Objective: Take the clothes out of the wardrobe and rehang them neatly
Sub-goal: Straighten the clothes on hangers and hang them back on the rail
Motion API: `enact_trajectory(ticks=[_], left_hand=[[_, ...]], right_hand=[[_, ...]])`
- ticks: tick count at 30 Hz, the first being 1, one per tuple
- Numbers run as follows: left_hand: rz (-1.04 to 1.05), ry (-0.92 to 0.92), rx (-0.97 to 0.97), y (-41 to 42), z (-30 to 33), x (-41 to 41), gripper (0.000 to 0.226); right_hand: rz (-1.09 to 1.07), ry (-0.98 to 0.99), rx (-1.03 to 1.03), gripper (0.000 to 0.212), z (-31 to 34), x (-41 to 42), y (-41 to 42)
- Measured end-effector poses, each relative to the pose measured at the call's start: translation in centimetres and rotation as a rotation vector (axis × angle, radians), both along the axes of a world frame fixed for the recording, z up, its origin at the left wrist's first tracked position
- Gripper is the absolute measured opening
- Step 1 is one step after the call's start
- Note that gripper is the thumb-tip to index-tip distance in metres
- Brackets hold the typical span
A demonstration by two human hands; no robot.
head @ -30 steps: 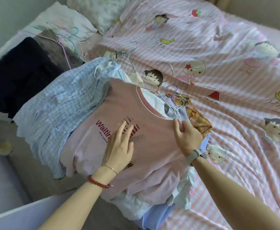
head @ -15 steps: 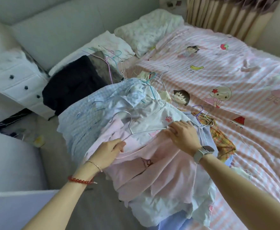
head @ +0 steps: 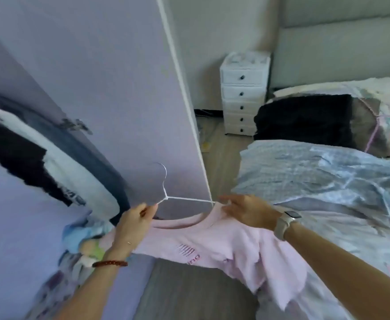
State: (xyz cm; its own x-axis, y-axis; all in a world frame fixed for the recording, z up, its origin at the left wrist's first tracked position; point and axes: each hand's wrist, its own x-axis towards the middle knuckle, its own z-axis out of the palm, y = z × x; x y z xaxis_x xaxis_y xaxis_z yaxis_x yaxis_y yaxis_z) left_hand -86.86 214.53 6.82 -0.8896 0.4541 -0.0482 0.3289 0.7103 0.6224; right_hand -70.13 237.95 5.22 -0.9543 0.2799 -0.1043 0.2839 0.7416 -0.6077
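Partly legible, pink T-shirt [head: 214, 241] print hangs blurred between both hands' fingers [head: 146, 210]

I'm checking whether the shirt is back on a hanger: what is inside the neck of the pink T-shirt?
A white wire hanger runs into the collar of the pink T-shirt. Its hook and upper arms show; the lower part is covered by fabric. The left hand pinches one arm, the right hand holds the collar.

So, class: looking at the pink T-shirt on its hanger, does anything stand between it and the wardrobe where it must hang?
Nothing visible does. Both hands hold the pink T-shirt on the white hanger beside the open wardrobe door; the rail is out of view.
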Motion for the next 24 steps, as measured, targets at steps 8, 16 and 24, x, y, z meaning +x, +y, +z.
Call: enact_trajectory(ticks=[8, 16, 24], left_hand=[[0.414, 0.284, 0.131, -15.5, 3.8, -7.3, 0.036], [0.634, 0.53, 0.087, -24.8, 8.8, -16.0, 0.03], [0.632, 0.865, 0.118, -27.4, 14.6, -16.1, 0.047]], right_hand=[[0.378, 0.144, 0.021, 0.024, 4.5, -14.7, -12.4], [0.345, 0.401, -0.155, 0.025, 9.8, -25.6, -24.2], [0.183, 0.495, -0.204, 0.024, 13.1, -34.1, -31.3]])
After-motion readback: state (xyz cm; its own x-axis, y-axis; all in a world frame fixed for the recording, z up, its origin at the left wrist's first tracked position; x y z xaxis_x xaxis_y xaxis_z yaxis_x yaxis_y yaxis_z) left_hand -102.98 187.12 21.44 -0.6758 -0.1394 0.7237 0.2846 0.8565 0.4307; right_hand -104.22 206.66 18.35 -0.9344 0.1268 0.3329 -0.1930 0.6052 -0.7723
